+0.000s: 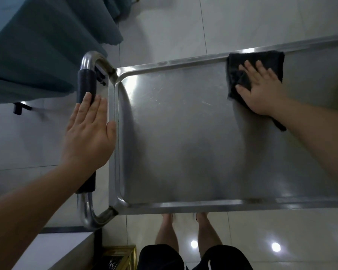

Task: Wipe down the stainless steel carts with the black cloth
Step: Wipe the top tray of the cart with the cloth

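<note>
1. Our right hand (259, 90) presses the black cloth (242, 75) flat with straight, spread fingers against the far edge of the cart's top tray (183, 152), towards its right end
2. Our left hand (88, 133) lies open, fingers straight and together, on the padded handle (86, 82) at the cart's left end, holding nothing
3. We judge the wipe partly done: the tray still shows scratches or streaks near its far left corner, and we cannot tell about any lower shelves

Teal curtain (37, 41) hangs far left over pale glossy floor tiles (242, 22); white ledge (53, 250) near left, gold-framed object (121, 256) just beside it.
</note>
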Available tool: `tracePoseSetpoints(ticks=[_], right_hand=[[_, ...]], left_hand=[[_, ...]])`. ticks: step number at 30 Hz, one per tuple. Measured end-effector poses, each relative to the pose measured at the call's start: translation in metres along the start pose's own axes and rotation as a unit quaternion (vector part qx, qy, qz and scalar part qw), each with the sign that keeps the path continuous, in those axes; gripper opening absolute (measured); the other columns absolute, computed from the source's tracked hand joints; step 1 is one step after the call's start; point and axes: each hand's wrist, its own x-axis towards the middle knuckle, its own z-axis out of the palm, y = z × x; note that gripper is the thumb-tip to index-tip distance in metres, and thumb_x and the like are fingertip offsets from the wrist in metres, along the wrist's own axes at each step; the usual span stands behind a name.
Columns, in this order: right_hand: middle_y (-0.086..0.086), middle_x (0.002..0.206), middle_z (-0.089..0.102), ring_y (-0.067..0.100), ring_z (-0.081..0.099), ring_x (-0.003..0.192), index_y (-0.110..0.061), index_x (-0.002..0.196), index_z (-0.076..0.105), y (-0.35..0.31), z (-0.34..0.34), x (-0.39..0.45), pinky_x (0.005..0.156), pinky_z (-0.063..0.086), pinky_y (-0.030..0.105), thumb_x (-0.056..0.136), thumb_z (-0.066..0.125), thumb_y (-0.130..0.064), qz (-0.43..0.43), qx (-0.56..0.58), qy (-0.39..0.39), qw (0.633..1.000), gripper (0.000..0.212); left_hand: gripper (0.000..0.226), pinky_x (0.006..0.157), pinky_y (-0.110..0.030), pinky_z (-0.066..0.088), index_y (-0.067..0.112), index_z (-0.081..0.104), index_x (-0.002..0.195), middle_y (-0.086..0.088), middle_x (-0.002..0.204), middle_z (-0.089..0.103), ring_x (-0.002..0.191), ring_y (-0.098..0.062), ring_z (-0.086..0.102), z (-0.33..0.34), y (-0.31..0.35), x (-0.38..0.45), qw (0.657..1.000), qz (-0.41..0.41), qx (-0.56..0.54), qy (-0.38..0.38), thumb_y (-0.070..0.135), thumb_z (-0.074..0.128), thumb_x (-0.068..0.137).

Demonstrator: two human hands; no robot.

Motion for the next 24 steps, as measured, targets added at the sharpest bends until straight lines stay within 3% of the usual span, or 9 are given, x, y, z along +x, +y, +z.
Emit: tracePoseSetpoints(ticks=[5, 11, 14, 16, 19, 24], right_hand=[[-0.007, 0.172, 0.020, 0.021, 0.014, 0.159, -0.031, 0.164, 0.022, 0.011, 0.053, -0.132, 0.127, 0.014, 0.046, 0.102, 0.024, -0.064, -0.044, 0.005, 0.057, 0.997, 0.070], [-0.002, 0.173, 0.012, 0.027, 0.010, 0.160, -0.023, 0.166, 0.016, -0.012, 0.107, -0.263, 0.126, 0.018, 0.054, 0.104, 0.021, -0.061, -0.018, -0.037, 0.032, 0.999, 0.073], [-0.001, 0.174, 0.012, 0.027, 0.009, 0.160, -0.022, 0.166, 0.016, -0.078, 0.126, -0.270, 0.126, 0.016, 0.054, 0.102, 0.031, -0.057, 0.037, -0.010, 0.051, 0.998, 0.075], [-0.001, 0.173, 0.016, 0.028, 0.012, 0.159, -0.021, 0.165, 0.022, -0.134, 0.140, -0.265, 0.126, 0.018, 0.055, 0.098, 0.041, -0.053, 0.022, 0.003, 0.067, 0.998, 0.076], [0.000, 0.173, 0.014, 0.028, 0.010, 0.160, -0.020, 0.165, 0.023, -0.224, 0.162, -0.261, 0.126, 0.016, 0.054, 0.096, 0.048, -0.052, -0.049, 0.023, 0.051, 0.997, 0.080], [0.001, 0.174, 0.007, 0.025, -0.007, 0.160, -0.018, 0.165, 0.017, -0.347, 0.181, -0.247, 0.125, 0.005, 0.052, 0.102, 0.038, -0.050, -0.202, 0.043, -0.016, 0.978, 0.074]], left_hand=[[0.067, 0.125, -0.023, -0.017, 0.013, 0.018, 0.167, -0.004, 0.176, 0.014, 0.160, -0.006, -0.013, 0.002, -0.001, 0.001, 1.000, -0.003, -0.003, 0.009, 0.051, 0.012, 0.113], [0.065, 0.125, -0.022, -0.017, 0.015, 0.018, 0.167, -0.004, 0.176, 0.016, 0.160, -0.005, -0.013, 0.003, -0.003, 0.002, 1.000, -0.002, -0.021, 0.013, 0.051, 0.012, 0.113], [0.065, 0.126, -0.023, -0.016, 0.015, 0.018, 0.167, -0.003, 0.176, 0.016, 0.160, -0.005, -0.011, 0.003, -0.002, 0.001, 0.999, -0.007, -0.036, 0.022, 0.050, 0.012, 0.113], [0.064, 0.126, -0.023, -0.016, 0.016, 0.018, 0.167, -0.002, 0.176, 0.016, 0.161, -0.005, -0.010, 0.003, -0.001, 0.002, 0.999, -0.008, -0.037, 0.028, 0.049, 0.013, 0.113], [0.065, 0.126, -0.023, -0.016, 0.016, 0.018, 0.168, -0.002, 0.176, 0.015, 0.161, -0.006, -0.008, 0.003, 0.001, 0.002, 0.999, -0.012, -0.043, 0.031, 0.048, 0.012, 0.112], [0.065, 0.126, -0.023, -0.016, 0.016, 0.018, 0.168, -0.001, 0.176, 0.014, 0.161, -0.005, -0.009, 0.002, -0.001, 0.001, 0.998, -0.006, -0.051, 0.027, 0.049, 0.012, 0.112]])
